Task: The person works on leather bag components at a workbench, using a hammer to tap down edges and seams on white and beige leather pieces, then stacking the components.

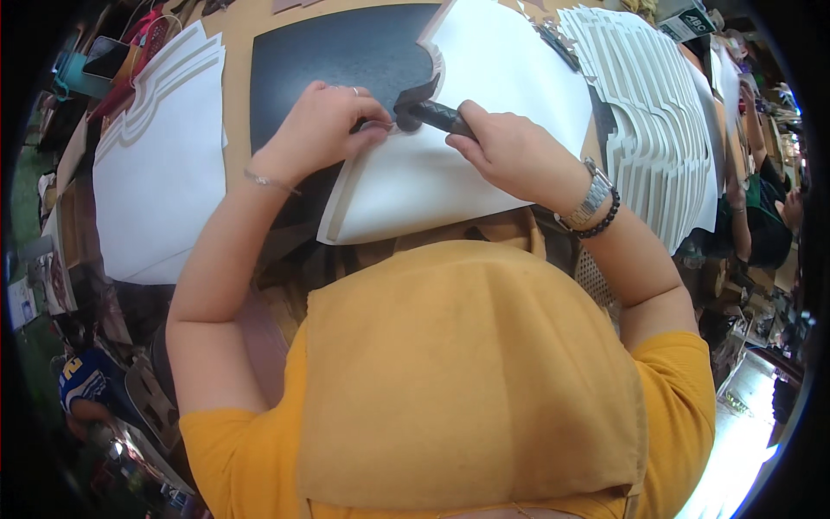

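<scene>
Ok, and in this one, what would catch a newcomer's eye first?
Probably the mustard-yellow apron, which fills the lower middle. Next, the dark hammer-like tool gripped in the right hand, above the centre, its head close to the left hand at the edge of a white sheet. Then the fanned stack of white pieces at upper right.

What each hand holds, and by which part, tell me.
The right hand holds a hammer by its dark handle. The left hand has fingertips at the edge of the white sheet; whether they grip it cannot be told.
</scene>
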### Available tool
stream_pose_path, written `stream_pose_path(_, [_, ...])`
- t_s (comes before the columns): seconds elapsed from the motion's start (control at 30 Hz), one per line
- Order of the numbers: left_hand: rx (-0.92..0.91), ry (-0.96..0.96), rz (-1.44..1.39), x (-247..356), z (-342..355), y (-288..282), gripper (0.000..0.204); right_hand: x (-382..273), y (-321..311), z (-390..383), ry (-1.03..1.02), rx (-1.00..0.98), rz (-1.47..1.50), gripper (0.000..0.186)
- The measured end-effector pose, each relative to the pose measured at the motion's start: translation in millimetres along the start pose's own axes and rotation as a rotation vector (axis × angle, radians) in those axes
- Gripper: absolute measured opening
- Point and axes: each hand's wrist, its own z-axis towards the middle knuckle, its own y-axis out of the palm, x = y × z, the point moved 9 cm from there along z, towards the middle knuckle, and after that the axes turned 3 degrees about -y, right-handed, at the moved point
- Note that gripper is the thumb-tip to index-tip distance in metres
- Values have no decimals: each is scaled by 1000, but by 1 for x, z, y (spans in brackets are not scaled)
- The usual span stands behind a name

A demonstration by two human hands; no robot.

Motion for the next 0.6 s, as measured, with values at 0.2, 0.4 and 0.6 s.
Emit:
stream_pose_path(0.2, [-287,-186,-244,-22,13,7,19,2,3,0,34,-22,28,31])
stream_pose_path(0.4, [-320,-28,-66,-13,21,8,15,2,2,0,2,8,25,32])
stream_pose_path(0.6, [-383,-25,-41,-10,24,8,11,4,3,0,-23,21,48,32])
